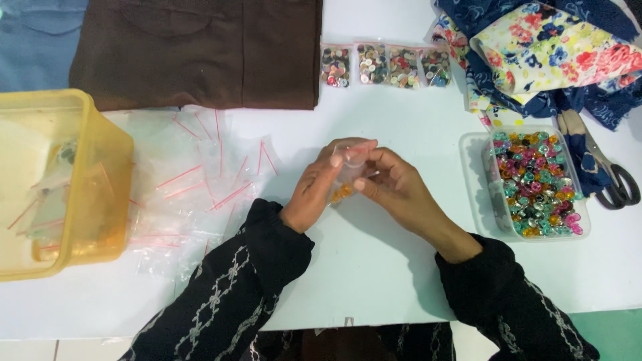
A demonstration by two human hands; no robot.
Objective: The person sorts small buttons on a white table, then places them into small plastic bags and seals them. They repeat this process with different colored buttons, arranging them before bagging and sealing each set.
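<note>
My left hand (319,187) and my right hand (398,187) meet at the middle of the white table (374,267). Together they pinch a small clear zip bag (348,170) with a few orange pieces at its bottom. The fingertips of both hands press along the bag's upper edge. To the right stands a clear plastic tray (476,200) full of colourful shiny buttons (538,184). Both arms wear black sleeves with pale stitching.
Several empty clear zip bags with red strips (200,187) lie scattered at the left, next to a yellow tub (100,194). Several filled button bags (384,65) line the back. Brown cloth (200,47), floral fabric (548,47) and scissors (605,170) lie around.
</note>
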